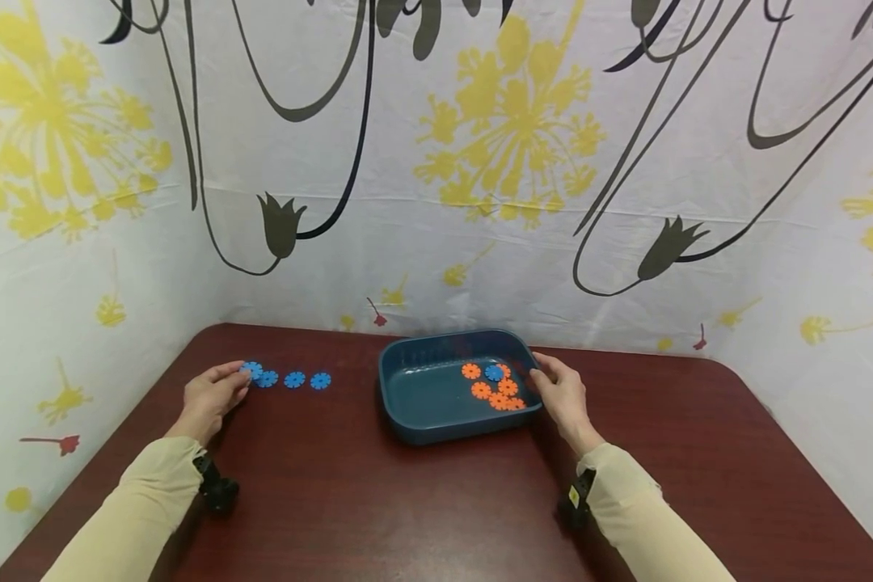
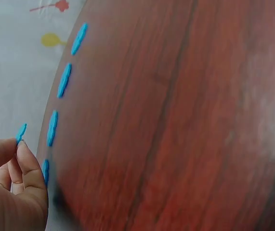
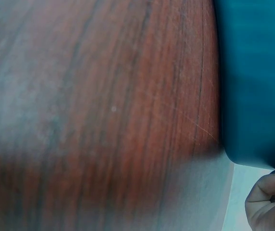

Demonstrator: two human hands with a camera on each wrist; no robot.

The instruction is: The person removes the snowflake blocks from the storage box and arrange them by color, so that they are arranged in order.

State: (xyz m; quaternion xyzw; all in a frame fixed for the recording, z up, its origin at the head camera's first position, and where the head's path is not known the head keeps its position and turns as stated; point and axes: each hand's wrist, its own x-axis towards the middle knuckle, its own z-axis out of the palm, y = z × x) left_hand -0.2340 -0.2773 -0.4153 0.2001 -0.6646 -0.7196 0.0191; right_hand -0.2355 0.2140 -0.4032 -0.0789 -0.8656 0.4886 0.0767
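Note:
My left hand [image 1: 214, 394] pinches a blue notched plastic disc [image 2: 21, 132] between thumb and fingertip, raised just over the far left part of the table. Beneath and to the right of it, several more blue discs [image 1: 294, 379] form a row; in the left wrist view they appear nearly edge-on, the nearest partly behind the fingers. With my right hand [image 1: 563, 396] I grip the right-hand rim of a dark teal tray [image 1: 422, 420]. Several orange discs [image 1: 481, 390] lie in its right half, with one blue disc [image 1: 494, 373] overlapping an orange one.
The dark red-brown wooden table [image 1: 407, 517] has rounded far corners. Patterned white fabric [image 1: 436, 242] hangs close behind its back edge and along both sides. A small black camera [image 1: 221, 493] is strapped to the left wrist, another device [image 1: 576, 497] to the right.

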